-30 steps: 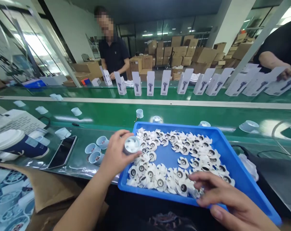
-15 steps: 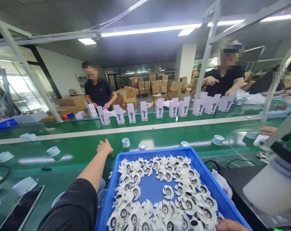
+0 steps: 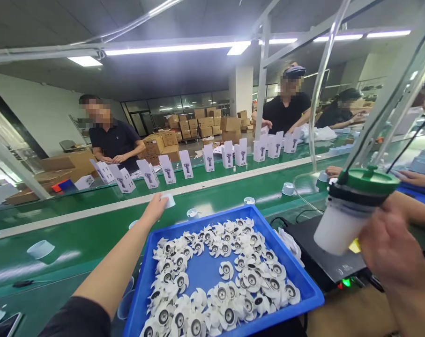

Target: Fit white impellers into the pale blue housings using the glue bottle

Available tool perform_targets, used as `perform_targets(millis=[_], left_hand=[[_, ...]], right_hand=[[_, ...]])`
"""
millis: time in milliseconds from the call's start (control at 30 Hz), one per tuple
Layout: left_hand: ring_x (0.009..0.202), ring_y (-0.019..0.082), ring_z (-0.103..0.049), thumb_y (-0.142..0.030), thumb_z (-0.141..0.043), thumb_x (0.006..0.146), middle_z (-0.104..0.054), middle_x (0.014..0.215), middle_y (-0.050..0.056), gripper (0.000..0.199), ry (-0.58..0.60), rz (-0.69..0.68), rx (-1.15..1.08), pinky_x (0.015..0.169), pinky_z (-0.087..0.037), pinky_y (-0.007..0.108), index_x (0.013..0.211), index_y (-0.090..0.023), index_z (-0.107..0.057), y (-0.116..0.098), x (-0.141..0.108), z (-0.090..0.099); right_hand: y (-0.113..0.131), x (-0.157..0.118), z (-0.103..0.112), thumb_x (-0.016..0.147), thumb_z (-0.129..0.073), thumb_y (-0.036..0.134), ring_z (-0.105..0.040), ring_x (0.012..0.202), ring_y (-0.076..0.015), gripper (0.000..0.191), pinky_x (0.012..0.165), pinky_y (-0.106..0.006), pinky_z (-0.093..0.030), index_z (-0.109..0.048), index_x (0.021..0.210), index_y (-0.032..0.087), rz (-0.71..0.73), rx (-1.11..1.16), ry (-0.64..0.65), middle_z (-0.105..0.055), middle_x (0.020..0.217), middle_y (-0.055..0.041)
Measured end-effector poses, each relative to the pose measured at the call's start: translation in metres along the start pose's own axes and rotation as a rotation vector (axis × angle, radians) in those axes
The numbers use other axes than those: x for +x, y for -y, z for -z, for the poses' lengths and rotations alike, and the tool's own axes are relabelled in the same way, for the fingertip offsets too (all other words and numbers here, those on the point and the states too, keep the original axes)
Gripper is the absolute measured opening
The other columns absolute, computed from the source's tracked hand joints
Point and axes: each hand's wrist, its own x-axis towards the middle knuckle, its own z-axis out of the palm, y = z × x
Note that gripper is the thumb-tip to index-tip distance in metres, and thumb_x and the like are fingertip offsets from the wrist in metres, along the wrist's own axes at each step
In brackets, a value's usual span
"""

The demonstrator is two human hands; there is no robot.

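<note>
My left hand [image 3: 158,206] reaches out over the green conveyor belt [image 3: 103,224], its fingers closed on a small light blue plastic cup-shaped part [image 3: 169,201]. At the right, my right hand [image 3: 388,243] is raised beside a translucent white container with a green lid [image 3: 344,224]. Motion smears its fingers, so whether they grip anything does not show. Between my arms lies a blue tray [image 3: 284,243] full of white fan impellers [image 3: 226,270]. Other light blue cups [image 3: 41,249] sit spaced along the belt.
White printed boxes [image 3: 168,169] stand in a row beyond the belt. Two people [image 3: 115,140] in dark shirts work across from me. A black box [image 3: 330,248] with cables is right of the tray. A tablet-like device [image 3: 8,325] lies lower left.
My left hand has gone from stretched-out fingers to holding a light blue cup. My right hand has risen from the tray's right edge to beside the container. The view has turned right.
</note>
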Motion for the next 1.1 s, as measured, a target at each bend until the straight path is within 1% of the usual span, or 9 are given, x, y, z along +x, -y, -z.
perform_targets(millis=[100, 233, 367, 433, 500, 567, 700, 867, 1100], left_hand=[[0.096, 0.023, -0.063, -0.041, -0.040, 0.096, -0.060, 0.104, 0.006, 0.042, -0.007, -0.078, -0.169, 0.080, -0.054, 0.037, 0.131, -0.018, -0.039, -0.005, -0.051, 0.017], [0.085, 0.025, -0.066, -0.061, -0.072, 0.071, -0.064, 0.098, 0.004, 0.086, 0.215, -0.158, -0.614, 0.072, -0.054, 0.034, 0.139, -0.027, -0.032, 0.005, -0.144, 0.026], [0.107, 0.032, -0.064, -0.054, -0.080, 0.067, -0.065, 0.122, 0.013, 0.073, 0.485, -0.189, -0.796, 0.087, -0.051, 0.038, 0.127, -0.023, -0.051, 0.009, -0.214, 0.001], [0.118, 0.033, -0.060, -0.046, -0.074, 0.073, -0.062, 0.131, 0.014, 0.064, 0.535, -0.288, -0.756, 0.096, -0.048, 0.042, 0.128, -0.024, -0.051, 0.002, -0.233, -0.016], [0.117, 0.031, -0.061, -0.035, -0.069, 0.075, -0.063, 0.128, 0.012, 0.061, 0.519, -0.407, -0.647, 0.098, -0.047, 0.044, 0.132, -0.025, -0.048, -0.011, -0.244, -0.030], [0.112, 0.028, -0.062, -0.027, -0.071, 0.072, -0.064, 0.125, 0.010, 0.064, 0.453, -0.517, -0.498, 0.098, -0.047, 0.044, 0.131, -0.025, -0.048, -0.029, -0.250, -0.038], [0.101, 0.026, -0.065, -0.043, -0.080, 0.072, -0.069, 0.114, 0.007, 0.060, 0.360, -0.719, -0.380, 0.090, -0.050, 0.037, 0.123, -0.022, -0.055, -0.062, -0.250, -0.042], [0.075, 0.020, -0.065, -0.049, -0.074, 0.078, -0.069, 0.085, 0.003, 0.036, 0.272, -0.853, -0.368, 0.067, -0.047, 0.029, 0.095, -0.019, -0.062, -0.080, -0.249, -0.042], [0.077, 0.022, -0.066, -0.044, -0.073, 0.077, -0.070, 0.087, 0.003, 0.031, 0.227, -0.842, -0.330, 0.068, -0.047, 0.030, 0.094, -0.020, -0.061, -0.080, -0.252, -0.044]], right_hand=[[-0.005, 0.024, -0.017, 0.079, -0.069, 0.066, -0.068, 0.093, -0.0300, 0.041, 0.070, -0.041, -0.056, -0.067, 0.102, 0.032, -0.084, 0.120, -0.014, -0.068, 0.095, -0.0099], [-0.010, 0.017, -0.050, 0.061, -0.089, 0.053, -0.068, 0.096, -0.0280, 0.051, 0.072, -0.036, -0.060, -0.067, 0.104, 0.037, -0.037, 0.258, 0.017, -0.069, 0.110, -0.0042], [0.011, 0.002, -0.089, 0.062, -0.087, 0.055, -0.072, 0.078, -0.0263, 0.044, 0.058, -0.034, -0.062, -0.072, 0.096, 0.031, -0.103, 0.414, 0.257, -0.072, 0.099, -0.0045], [0.033, -0.004, -0.107, 0.063, -0.086, 0.055, -0.072, 0.078, -0.0256, 0.043, 0.064, -0.036, -0.064, -0.071, 0.097, 0.033, -0.162, 0.522, 0.298, -0.072, 0.098, -0.0020], [0.061, -0.010, -0.124, 0.063, -0.087, 0.052, -0.072, 0.084, -0.0252, 0.052, 0.073, -0.039, -0.064, -0.067, 0.108, 0.037, -0.247, 0.677, 0.362, -0.072, 0.103, 0.0009], [0.089, -0.016, -0.139, 0.061, -0.086, 0.048, -0.069, 0.072, -0.0196, 0.059, 0.066, -0.033, -0.063, -0.063, 0.115, 0.037, -0.291, 0.804, 0.418, -0.069, 0.089, 0.0040], [0.127, -0.023, -0.160, 0.063, -0.080, 0.057, -0.058, 0.057, -0.0160, 0.048, 0.051, -0.030, -0.054, -0.061, 0.102, 0.037, -0.344, 0.746, 0.462, -0.057, 0.071, 0.0055], [0.131, -0.032, -0.160, 0.079, -0.056, 0.082, -0.062, 0.059, -0.0208, 0.051, 0.046, -0.032, -0.051, -0.058, 0.106, 0.039, -0.284, 0.589, 0.473, -0.059, 0.067, 0.0037], [0.129, -0.040, -0.157, 0.088, -0.059, 0.069, -0.063, 0.060, -0.0185, 0.036, 0.053, -0.033, -0.054, -0.062, 0.105, 0.038, -0.188, 0.566, 0.404, -0.062, 0.074, 0.0051]])
